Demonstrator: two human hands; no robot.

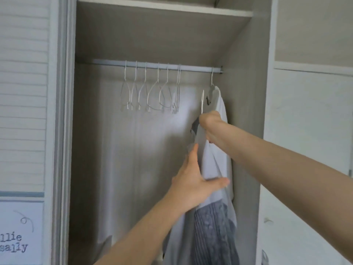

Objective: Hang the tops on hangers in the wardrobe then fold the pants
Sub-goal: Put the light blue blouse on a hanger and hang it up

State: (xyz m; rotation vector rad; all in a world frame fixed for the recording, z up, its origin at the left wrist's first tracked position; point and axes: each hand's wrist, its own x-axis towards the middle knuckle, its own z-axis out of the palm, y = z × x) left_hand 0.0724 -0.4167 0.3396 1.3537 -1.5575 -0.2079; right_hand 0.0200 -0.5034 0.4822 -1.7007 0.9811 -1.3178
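Reading "llie sally" (partly cut off), sign (21, 232).

Soft, even daylight fills the frame, brightest on the pale back panel at its centre, with dim shadow under the shelf (164, 8) at the top. The whole picture is slightly blurred, and straight edges bow near the left and right borders.

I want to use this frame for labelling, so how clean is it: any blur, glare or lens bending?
Head view: soft all over, the empty hangers smeared and faint; the left hand is slightly motion-blurred; daylight washes out the wardrobe's back panel; the wide lens bows the wardrobe frame; no hard glare.
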